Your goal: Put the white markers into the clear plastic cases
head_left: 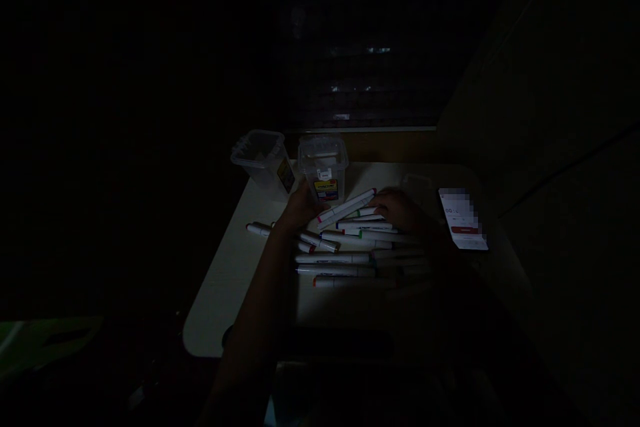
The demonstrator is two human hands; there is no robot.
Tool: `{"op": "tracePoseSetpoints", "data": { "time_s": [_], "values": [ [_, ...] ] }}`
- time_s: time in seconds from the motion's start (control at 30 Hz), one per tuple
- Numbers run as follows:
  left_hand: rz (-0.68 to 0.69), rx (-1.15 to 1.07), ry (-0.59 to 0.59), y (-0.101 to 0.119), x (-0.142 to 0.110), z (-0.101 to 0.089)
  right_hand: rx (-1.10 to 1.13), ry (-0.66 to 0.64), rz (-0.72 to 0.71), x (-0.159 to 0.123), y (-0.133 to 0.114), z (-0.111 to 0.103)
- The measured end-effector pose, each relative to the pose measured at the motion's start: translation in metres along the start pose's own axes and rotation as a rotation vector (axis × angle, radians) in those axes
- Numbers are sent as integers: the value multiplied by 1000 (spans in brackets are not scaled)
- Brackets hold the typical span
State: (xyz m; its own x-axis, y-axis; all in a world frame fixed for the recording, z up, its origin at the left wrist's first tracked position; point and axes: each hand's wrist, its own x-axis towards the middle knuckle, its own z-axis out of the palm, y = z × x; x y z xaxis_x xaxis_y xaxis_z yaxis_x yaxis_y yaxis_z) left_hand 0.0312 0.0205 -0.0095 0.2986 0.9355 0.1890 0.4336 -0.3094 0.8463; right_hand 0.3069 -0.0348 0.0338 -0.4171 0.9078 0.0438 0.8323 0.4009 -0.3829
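- The 2 white markers (347, 208), lying side by side with pinkish ends, slant above the others on the pale surface (215, 280), between the hands.
- They look light, stiff and smooth, so I'd expect them to roll or slide apart if pinched loosely. The middle of both barrels seems the best place to take hold, with fingertips across the pair.
- The right hand (395, 208) is at their right end, fingertips on or just beside it; in this dark I can't tell how firmly it closes.
- The left hand (299, 208) is by their other end, next to the front container (331, 179). Whether its fingers are wide or narrow, I can't tell from here.
- Below and around them lie loose markers (333, 258), mostly crosswise, with red, green, blue or orange ends. A few lie at a slant near the left forearm.
- Behind, the front container, clear and labelled, stands upright with pale things inside. A 2nd clear container (273, 177) stands to its left.
- At the right side lies a lit phone (460, 213), well apart from both containers.
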Motion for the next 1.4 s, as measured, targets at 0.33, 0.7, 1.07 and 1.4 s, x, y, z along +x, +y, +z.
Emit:
{"op": "tracePoseSetpoints", "data": {
  "time_s": [0.33,0.7,1.07,1.4],
  "values": [
    [-3,45,-3,11,-2,-3,147,150,-1,-13,-10,-29],
    [13,63,19,11,-4,-2,148,503,-119,-32,-19,-63],
    [119,155,113,25,-8,-3,5,790,-153,-56,-50,-89],
    [175,190,158,25,-9,-2,20,1115,-30,-76,-56,-93]
  ]
}}
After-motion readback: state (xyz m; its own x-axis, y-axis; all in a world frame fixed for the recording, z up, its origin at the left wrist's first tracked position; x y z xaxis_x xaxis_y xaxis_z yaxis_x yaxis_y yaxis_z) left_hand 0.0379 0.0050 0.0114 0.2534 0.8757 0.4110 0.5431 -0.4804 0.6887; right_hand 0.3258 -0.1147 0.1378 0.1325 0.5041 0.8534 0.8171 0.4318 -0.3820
